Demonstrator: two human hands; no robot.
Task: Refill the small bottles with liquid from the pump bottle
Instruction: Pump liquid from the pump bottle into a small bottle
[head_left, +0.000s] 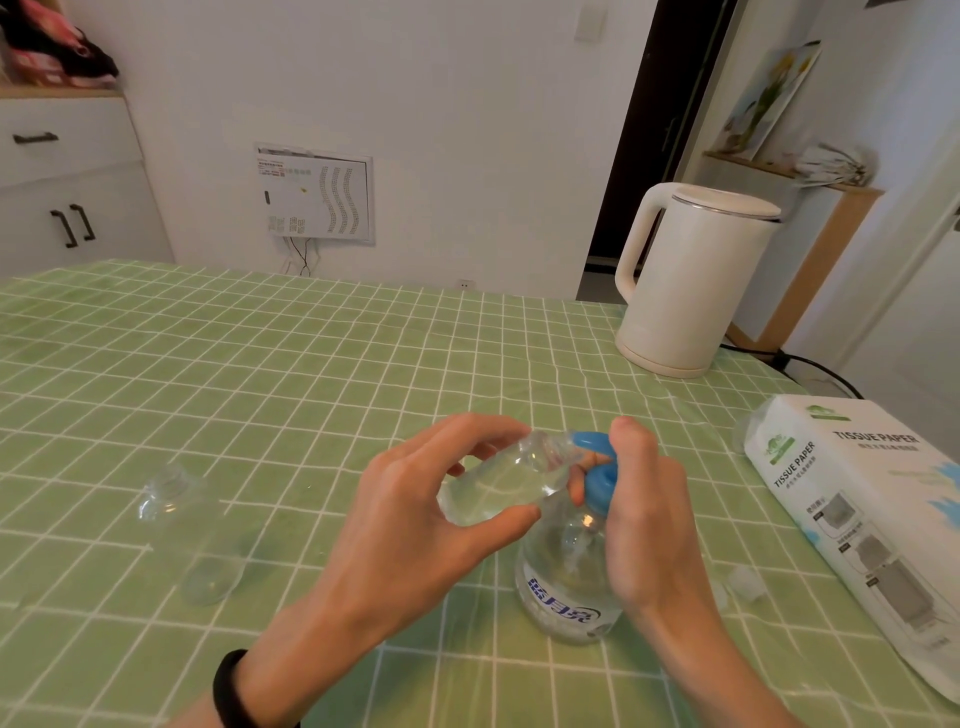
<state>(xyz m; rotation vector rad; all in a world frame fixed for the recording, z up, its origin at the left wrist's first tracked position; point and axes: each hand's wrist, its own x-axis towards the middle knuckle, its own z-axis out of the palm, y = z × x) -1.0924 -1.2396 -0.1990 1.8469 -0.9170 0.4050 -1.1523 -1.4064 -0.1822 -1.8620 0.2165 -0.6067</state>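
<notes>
One small bottle (498, 486), seemingly part-filled, meets the pump bottle (566, 582) spout.

spare bottle (189, 525) left of pump bottle (569, 587), kettle (685, 280) behind

The surface (311, 364) in front of me carries a green checked cloth. Directly on it: the pump bottle (566, 592), an uncapped small bottle (187, 525) lying at left, a white kettle (691, 280), a tissue pack (872, 514), and a small cap (746, 583).
</notes>
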